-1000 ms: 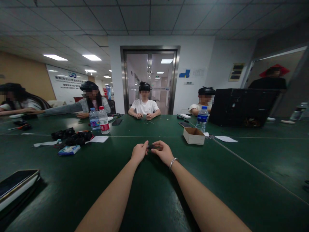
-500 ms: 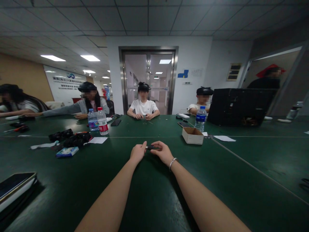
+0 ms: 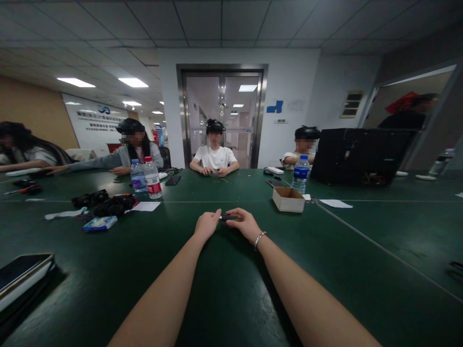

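Between my hands, a little above the green table (image 3: 231, 289), is a small dark rod (image 3: 225, 218) with a silvery band near its left end. Its kind is too small to make out. My left hand (image 3: 207, 225) is closed on the left end, thumb up, and hides that part. From the other side, my right hand (image 3: 245, 225) pinches the right end between thumb and fingers; a silver bracelet (image 3: 260, 239) circles that wrist.
An open box (image 3: 288, 204) stands right of my hands, with a water bottle (image 3: 300, 174) behind it. To the left are black gear (image 3: 114, 205), a blue packet (image 3: 100, 223) and two bottles (image 3: 152, 180). A phone (image 3: 25, 274) lies near left. Several people sit across the table.
The view has tilted slightly, so the scene sits a bit higher. Both hands keep hold of the rod; the right fingers have shifted only slightly along it.
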`<state>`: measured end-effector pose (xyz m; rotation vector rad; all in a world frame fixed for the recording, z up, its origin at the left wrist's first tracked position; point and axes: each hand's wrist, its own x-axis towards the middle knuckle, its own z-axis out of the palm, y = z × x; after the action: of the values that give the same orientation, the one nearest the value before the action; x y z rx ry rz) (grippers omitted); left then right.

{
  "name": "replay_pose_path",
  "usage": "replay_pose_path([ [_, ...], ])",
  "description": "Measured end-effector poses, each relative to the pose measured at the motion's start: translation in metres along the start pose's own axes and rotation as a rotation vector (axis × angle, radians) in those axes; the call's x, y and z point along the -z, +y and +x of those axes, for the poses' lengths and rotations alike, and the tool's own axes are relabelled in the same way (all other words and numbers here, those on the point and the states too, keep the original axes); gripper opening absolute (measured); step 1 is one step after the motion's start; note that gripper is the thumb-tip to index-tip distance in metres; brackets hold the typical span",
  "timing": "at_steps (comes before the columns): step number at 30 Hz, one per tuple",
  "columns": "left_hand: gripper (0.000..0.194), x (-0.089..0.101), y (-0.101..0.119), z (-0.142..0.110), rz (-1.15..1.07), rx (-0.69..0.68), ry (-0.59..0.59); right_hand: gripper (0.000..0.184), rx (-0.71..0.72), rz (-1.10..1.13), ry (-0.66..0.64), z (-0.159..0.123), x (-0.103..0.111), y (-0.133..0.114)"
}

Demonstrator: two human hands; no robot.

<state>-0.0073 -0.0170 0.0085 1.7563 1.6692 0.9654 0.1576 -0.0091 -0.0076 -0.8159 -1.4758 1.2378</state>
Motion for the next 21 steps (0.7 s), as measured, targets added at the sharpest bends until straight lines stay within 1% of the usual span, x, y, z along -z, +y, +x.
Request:
replay_pose_path([
  [4, 0.054, -0.0011, -0.0004, -0.0051, 0.015, -0.058, 0.028, 0.042, -0.009, 0.038, -0.034, -0.0022, -0.0002, -0.0027],
  [7, 0.053, -0.0025, -0.0026, -0.0075, -0.029, -0.107, 0.038, 0.043, -0.023, 0.039, -0.015, -0.0014, -0.0007, -0.0024],
  [9, 0.049, -0.0034, -0.0046, -0.0072, -0.092, -0.148, 0.033, 0.041, -0.037, 0.021, 0.015, 0.0001, -0.0009, -0.0016],
  [12, 0.039, -0.0043, -0.0074, -0.0051, -0.243, -0.200, -0.002, 0.036, -0.068, 0.001, 0.053, 0.0023, -0.0006, -0.0009],
  [14, 0.034, -0.0040, -0.0088, -0.0036, -0.356, -0.230, -0.039, 0.034, -0.084, -0.004, 0.053, 0.0030, 0.0003, -0.0008],
  [18, 0.035, -0.0011, -0.0097, -0.0025, -0.526, -0.280, -0.098, 0.034, -0.105, -0.014, 0.028, 0.0031, 0.0025, -0.0013],
  [21, 0.036, 0.0020, -0.0075, -0.0044, -0.583, -0.270, -0.130, 0.034, -0.113, -0.018, 0.015, 0.0025, 0.0029, -0.0024],
])
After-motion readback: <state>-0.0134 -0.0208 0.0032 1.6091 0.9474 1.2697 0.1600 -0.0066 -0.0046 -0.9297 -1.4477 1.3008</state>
